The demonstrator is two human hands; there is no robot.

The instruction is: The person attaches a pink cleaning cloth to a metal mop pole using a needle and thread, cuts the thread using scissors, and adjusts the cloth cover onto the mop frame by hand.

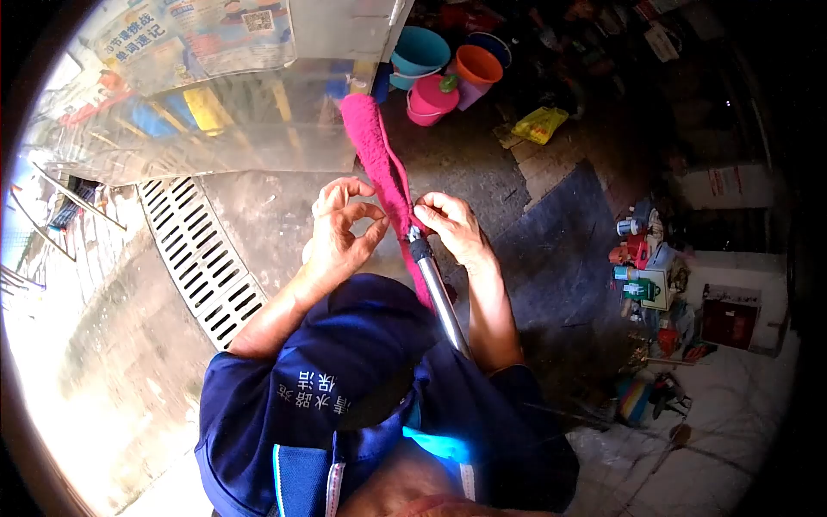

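A bright pink cloth point(372, 142) is bunched around the upper end of a silver metal pole point(441, 302), and a strip of it hangs down beside the pole. The pole slants down toward my chest and has a black collar near the cloth. My left hand point(343, 226) is just left of the cloth, thumb and forefinger curled close together, the other fingers raised; whether anything thin is between the tips is too small to tell. On the other side, my right hand point(455, 226) pinches the cloth's edge just above the collar.
Blue, orange and pink buckets point(432, 100) stand at the top beside a translucent panel point(258, 121). A yellow bag point(540, 125) lies on the floor. A drain grate point(200, 250) runs along the left. Bottles and clutter point(642, 258) line the right side.
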